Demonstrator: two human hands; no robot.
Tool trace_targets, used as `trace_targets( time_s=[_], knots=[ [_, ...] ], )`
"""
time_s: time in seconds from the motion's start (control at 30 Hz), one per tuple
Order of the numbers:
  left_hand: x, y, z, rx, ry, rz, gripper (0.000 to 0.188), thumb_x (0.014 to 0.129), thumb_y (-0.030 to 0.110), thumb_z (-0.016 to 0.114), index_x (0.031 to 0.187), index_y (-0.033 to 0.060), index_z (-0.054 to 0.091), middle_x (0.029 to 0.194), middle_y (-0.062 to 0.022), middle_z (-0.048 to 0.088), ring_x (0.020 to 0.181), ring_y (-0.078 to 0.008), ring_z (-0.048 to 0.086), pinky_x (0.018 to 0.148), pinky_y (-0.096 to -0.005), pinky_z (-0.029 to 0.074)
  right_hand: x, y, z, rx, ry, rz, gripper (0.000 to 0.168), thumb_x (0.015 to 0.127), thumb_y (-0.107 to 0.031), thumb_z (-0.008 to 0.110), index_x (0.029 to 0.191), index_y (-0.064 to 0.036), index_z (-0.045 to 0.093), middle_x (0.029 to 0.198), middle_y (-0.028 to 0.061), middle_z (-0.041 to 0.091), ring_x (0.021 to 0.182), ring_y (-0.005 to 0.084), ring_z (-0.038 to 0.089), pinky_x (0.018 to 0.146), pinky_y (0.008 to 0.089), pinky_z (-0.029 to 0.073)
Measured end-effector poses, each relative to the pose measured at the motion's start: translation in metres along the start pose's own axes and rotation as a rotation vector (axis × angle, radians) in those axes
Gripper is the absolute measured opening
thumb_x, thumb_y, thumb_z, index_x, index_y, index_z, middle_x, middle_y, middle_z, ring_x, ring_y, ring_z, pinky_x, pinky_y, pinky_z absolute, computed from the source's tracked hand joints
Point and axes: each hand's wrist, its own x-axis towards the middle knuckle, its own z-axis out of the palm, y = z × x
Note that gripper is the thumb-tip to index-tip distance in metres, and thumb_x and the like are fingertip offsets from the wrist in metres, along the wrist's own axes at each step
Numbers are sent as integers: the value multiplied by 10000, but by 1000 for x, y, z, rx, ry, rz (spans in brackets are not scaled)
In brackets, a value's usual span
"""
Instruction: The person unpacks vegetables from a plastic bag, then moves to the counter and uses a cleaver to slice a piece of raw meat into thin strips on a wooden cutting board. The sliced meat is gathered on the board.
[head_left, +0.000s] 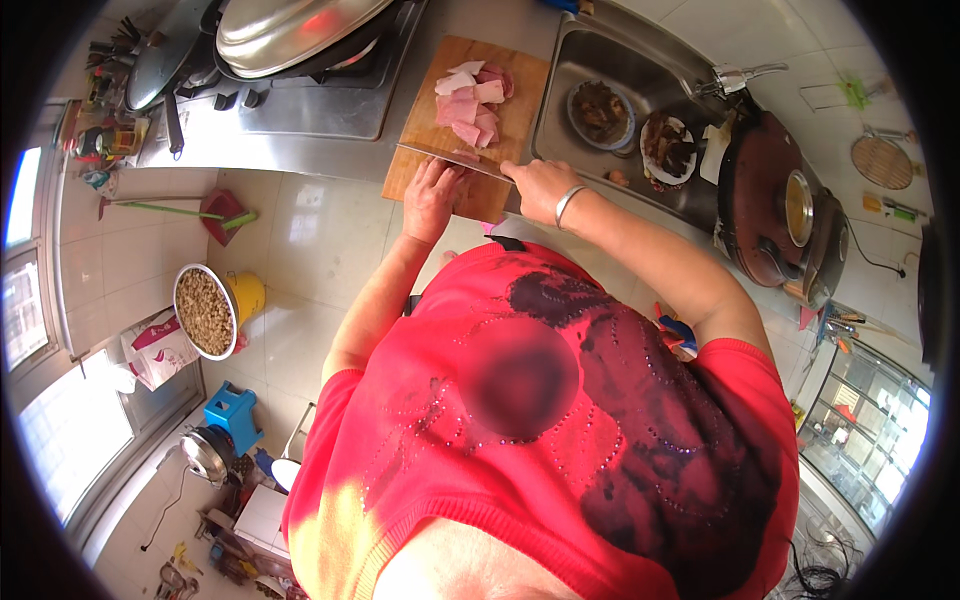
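Observation:
My right hand (544, 190) grips a kitchen knife, its long thin blade (448, 157) lying across the near half of a wooden cutting board (521, 97). On the near side of the blade, my left hand (430, 199) presses down with curled fingers on a piece of pink meat, mostly hidden beneath them. A small bit of meat (466, 154) shows just past the blade. Farther up the board lies a loose heap of flat, pale pink meat slices (469, 105). A metal bangle (568, 204) circles my right wrist.
Right of the board is a steel sink (551, 112) with a bowl (601, 114) and a plate (667, 152) of dark food, beneath a faucet (739, 78). A gas stove (322, 112) holding a lidded wok (292, 34) stands left. A yellow bucket (247, 295) sits lower left.

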Motion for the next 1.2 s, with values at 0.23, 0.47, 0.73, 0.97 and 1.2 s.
trace_targets(
  time_s=[0.23, 0.47, 0.73, 0.97, 1.2],
  knots=[
    [6, -2, -5, -20, -17, 85, 270, 788, 74, 646, 1057, 83, 670, 1130, -84, 646, 1030, -311, 630, 817, -392, 555, 36, 9, -9, 0, -107, -65, 446, 746, -28, 575, 1190, -60, 608, 973, 232, 713, 972, 405, 685, 840, 518, 536],
    [1, -3, 2, 31, 27, 64, 267, 786, 77, 690, 1050, 73, 653, 1154, -88, 644, 1054, -305, 641, 818, -389, 561, 73, 6, 2, 16, -114, -106, 306, 762, -46, 595, 1047, -20, 704, 1019, 238, 715, 994, 386, 694, 859, 475, 554],
    [0, 4, 1, -3, 72, 22, 270, 773, 79, 712, 1034, 110, 654, 1096, -57, 638, 1009, -285, 635, 801, -373, 555, 82, 14, -12, 65, -186, -32, 517, 787, -53, 517, 1290, -76, 636, 910, 246, 708, 886, 392, 695, 762, 497, 557],
    [-1, 8, -2, 100, 80, 21, 198, 815, 102, 689, 1013, 110, 687, 1080, -78, 643, 970, -296, 627, 828, -401, 515, 36, 17, -14, 111, 49, -70, 452, 791, -85, 533, 1223, -129, 656, 1000, 234, 708, 966, 411, 674, 870, 520, 517],
    [-3, 2, 3, 65, 75, 35, 199, 804, 92, 685, 1003, 96, 686, 1116, -84, 649, 996, -304, 629, 854, -399, 516, 11, 19, -2, 61, 62, -33, 436, 808, -84, 524, 1222, -129, 653, 951, 239, 710, 919, 419, 681, 851, 530, 515]
  ],
)
